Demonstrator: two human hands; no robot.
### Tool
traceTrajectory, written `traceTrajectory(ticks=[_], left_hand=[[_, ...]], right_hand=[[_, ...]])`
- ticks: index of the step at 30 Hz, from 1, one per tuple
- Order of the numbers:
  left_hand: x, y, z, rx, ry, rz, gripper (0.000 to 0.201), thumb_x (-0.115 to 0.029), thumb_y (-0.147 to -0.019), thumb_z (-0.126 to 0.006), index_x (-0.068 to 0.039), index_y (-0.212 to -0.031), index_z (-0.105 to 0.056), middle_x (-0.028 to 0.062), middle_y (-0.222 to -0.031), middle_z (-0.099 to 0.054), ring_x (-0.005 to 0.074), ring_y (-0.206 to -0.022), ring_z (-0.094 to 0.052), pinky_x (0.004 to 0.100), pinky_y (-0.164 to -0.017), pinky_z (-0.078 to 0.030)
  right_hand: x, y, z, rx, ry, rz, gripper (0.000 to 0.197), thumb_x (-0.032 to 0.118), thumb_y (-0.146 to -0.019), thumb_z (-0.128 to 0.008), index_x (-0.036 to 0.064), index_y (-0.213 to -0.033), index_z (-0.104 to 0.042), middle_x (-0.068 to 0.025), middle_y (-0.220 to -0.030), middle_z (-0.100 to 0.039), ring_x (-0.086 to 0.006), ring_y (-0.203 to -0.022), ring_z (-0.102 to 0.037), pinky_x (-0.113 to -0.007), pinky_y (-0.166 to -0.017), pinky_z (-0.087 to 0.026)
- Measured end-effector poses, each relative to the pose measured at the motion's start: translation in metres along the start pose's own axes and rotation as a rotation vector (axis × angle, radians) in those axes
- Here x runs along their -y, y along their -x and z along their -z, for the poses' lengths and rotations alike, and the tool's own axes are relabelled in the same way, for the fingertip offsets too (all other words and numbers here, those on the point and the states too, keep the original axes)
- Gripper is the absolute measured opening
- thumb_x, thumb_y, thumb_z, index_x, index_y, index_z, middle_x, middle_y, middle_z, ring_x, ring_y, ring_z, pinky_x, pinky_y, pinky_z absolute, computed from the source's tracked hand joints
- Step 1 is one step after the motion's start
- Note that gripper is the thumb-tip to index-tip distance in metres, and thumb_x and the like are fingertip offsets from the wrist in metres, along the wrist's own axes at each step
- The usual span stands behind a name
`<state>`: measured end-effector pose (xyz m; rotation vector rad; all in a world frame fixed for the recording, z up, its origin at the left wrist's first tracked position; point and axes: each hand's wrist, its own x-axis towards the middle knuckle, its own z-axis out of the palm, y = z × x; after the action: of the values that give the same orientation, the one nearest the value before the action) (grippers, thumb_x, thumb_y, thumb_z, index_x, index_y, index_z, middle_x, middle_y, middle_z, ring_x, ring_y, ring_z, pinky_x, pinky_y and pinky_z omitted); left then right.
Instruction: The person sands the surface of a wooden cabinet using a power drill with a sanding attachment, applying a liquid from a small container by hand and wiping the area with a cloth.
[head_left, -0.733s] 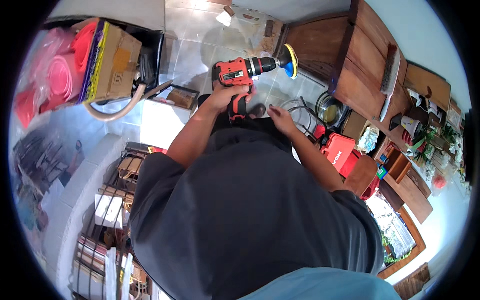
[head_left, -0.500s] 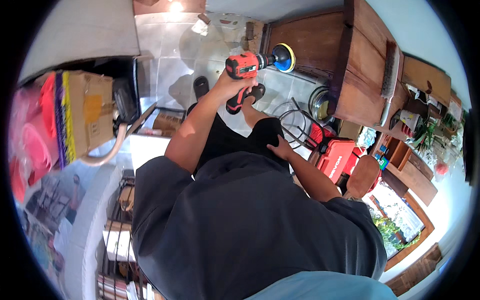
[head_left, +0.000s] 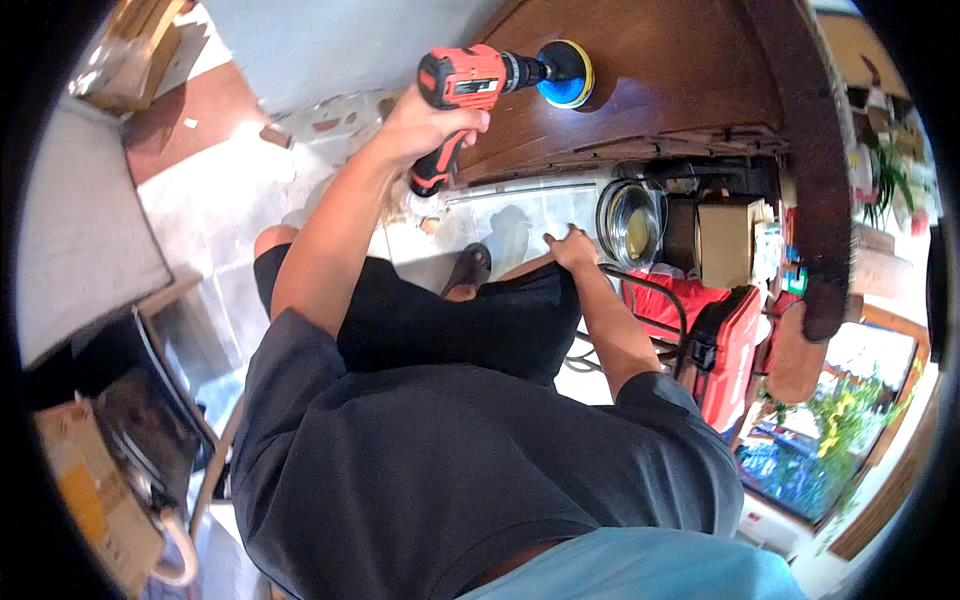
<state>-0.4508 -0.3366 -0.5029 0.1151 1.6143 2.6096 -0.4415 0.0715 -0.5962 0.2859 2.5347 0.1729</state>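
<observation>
My left hand (head_left: 440,130) is wrapped round the grip of a red and black cordless drill (head_left: 468,82). A round pad attachment (head_left: 567,75) with a black back and blue and yellow layers is fitted in its chuck. The pad's face is turned to a brown wooden panel (head_left: 670,75), and a bright patch of light falls on the wood beside it. Whether the pad touches the wood, I cannot tell. My right hand (head_left: 573,249) holds nothing and rests at my right knee, by the hem of my black shorts (head_left: 450,315), with its fingers apart.
Beyond my right knee stand a round metal and glass lid or pan (head_left: 632,222), a cardboard box (head_left: 727,240) and a red tool case (head_left: 728,355). A black metal frame (head_left: 675,300) lies between. Another cardboard box (head_left: 100,500) is at lower left.
My body has turned and moved closer to the wooden panel. The drill has come up, so its pad is now over the wood. My right hand has shifted from my thigh towards the knee.
</observation>
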Motion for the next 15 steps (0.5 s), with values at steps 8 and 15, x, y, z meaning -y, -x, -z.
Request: traceTrajectory(ticks=[8, 15], left_hand=[[-0.034, 0.019, -0.028, 0.189, -0.133, -0.273, 0.022, -0.004, -0.087, -0.076, -0.001, -0.107, -0.069, 0.0075, -0.091, -0.071, 0.0163, -0.073, -0.067, 0.0322, -0.067, -0.057], [-0.069, 0.007, -0.038, 0.152, -0.363, -0.29, 0.024, -0.008, -0.085, -0.08, -0.004, -0.106, -0.07, 0.0025, -0.084, -0.07, 0.0118, -0.069, -0.067, 0.0308, -0.063, -0.057]], right_hand=[[0.063, -0.034, -0.067, 0.194, -0.249, 0.47, 0.08, 0.056, -0.092, -0.073, -0.0015, -0.146, -0.06, -0.0291, -0.129, -0.071, -0.0419, -0.125, -0.067, -0.045, -0.109, -0.052], [0.091, -0.005, -0.052, 0.21, -0.144, 0.732, 0.083, 0.056, -0.094, -0.073, -0.0012, -0.15, -0.054, -0.0288, -0.138, -0.067, -0.0417, -0.13, -0.064, -0.044, -0.111, -0.05]])
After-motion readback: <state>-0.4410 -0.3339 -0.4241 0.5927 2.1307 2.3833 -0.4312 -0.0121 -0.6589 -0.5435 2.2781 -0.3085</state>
